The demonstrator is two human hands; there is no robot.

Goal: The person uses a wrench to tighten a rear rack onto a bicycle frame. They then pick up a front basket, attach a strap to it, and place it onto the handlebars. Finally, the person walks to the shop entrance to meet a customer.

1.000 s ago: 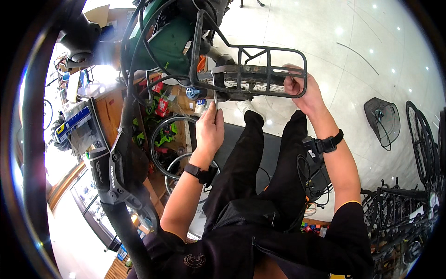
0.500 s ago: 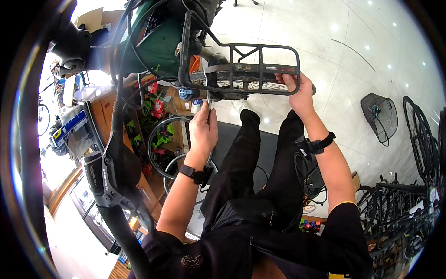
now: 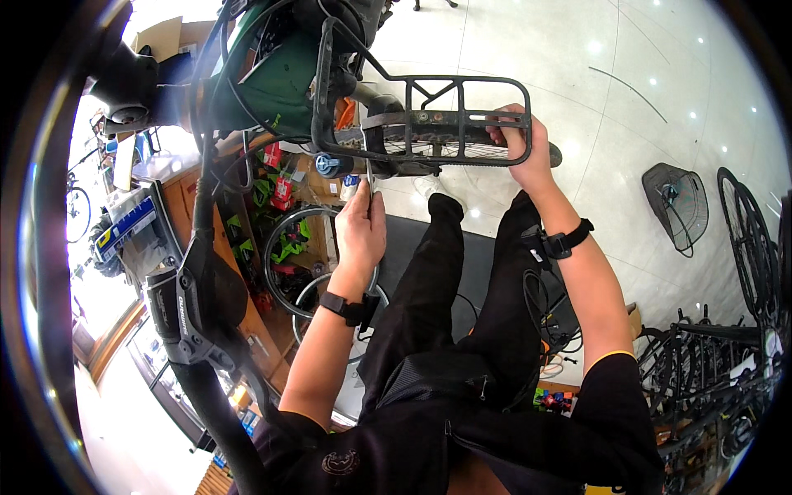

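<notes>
A bicycle's black rear rack (image 3: 469, 81) crosses the upper middle, above a wheel with a dark tyre (image 3: 487, 132). My right hand (image 3: 530, 153) is at the rack's far right end. Its fingers are bent round the tyre beneath the rack bars, which partly hide them. Below the rack's left part, my left hand (image 3: 360, 227) is closed on a slim silver tool (image 3: 369, 167) that points up to the wheel's hub side. The tool's upper end is lost among the bars. Left of it sits a round blue-capped part (image 3: 327, 166).
The green bicycle frame (image 3: 276, 95) and a handlebar grip with brake lever (image 3: 186, 318) fill the left. Behind them stands a wooden cabinet (image 3: 186, 198) with wheels (image 3: 276, 247) beside it. A wire basket (image 3: 676, 206) lies on the floor at right, near several bicycles (image 3: 701, 363).
My right hand has shifted slightly up, its fingers now further across the tyre under the rack. The rack has moved slightly left in view. My left hand stays nearly still with the tool.
</notes>
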